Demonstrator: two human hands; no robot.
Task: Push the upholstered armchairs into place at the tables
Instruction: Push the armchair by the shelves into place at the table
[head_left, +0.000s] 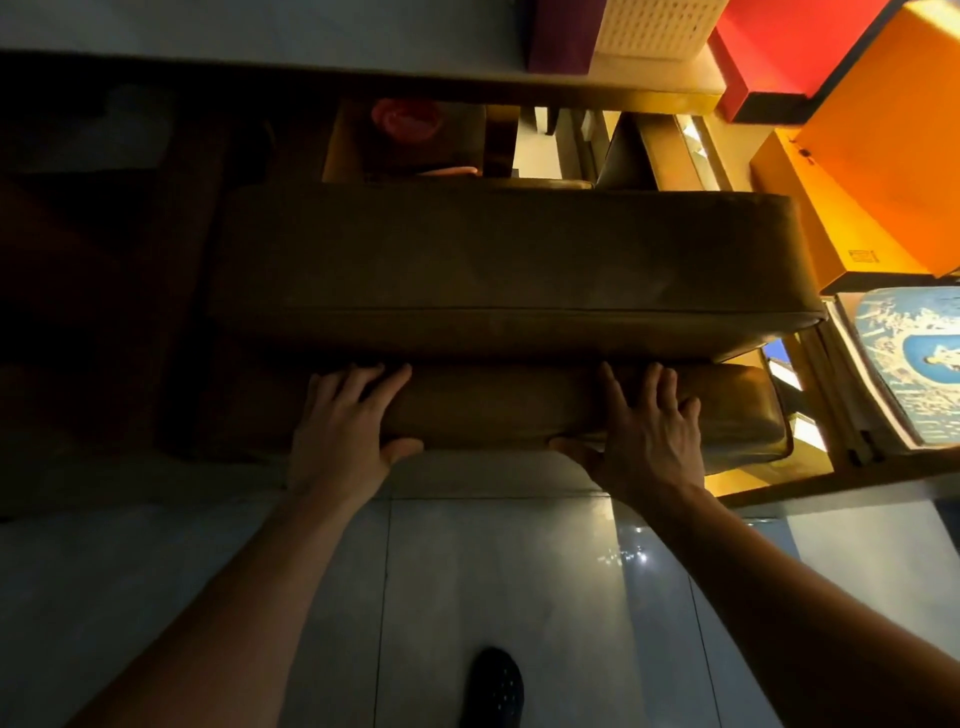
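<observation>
fingers (358, 384) of the left hand (343, 431) lie spread wide over the top edge of the brown armchair (498, 260) backrest, thumb tucked under its near edge. right hand (644, 436) rests the same way further right in the frame, fingers splayed and flat on the padding, thumb beneath; neither hand closes around anything. the armchair fills the centre of the frame, its seat cushion beyond the backrest. past it, at upper centre, a wooden surface (405, 140) carries a red dish (408, 118). glossy floor tiles (493, 571) and a dark shoe (493, 686) show at the bottom.
</observation>
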